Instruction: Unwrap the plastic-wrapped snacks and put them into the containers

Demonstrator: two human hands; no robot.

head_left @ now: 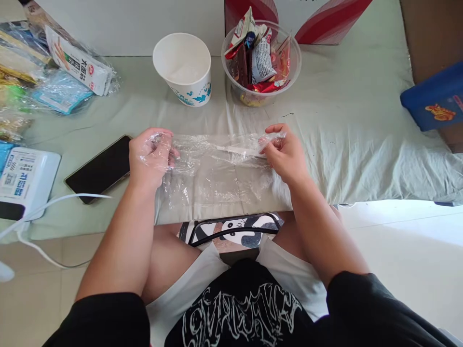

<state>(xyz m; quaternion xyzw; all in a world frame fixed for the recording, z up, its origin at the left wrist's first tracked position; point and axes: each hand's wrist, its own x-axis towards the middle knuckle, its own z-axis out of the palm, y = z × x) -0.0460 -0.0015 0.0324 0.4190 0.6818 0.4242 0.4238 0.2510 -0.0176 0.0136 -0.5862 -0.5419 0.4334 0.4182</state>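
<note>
A clear, crinkled sheet of plastic film stretches between my two hands above the front of the cloth-covered table. My left hand grips its left end, fingers curled, with some film lying over the back of the hand. The right end is pinched between thumb and fingers of my right hand. A thin white strip shows along the film near my right hand; whether it is part of the film I cannot tell. Just left of my left hand lies a black phone.
Behind the film stand a white paper cup and a clear tub of wrapped snacks. Packaged items pile up at the left, above a white device with a cable. A blue object is at the right. Boxes line the back.
</note>
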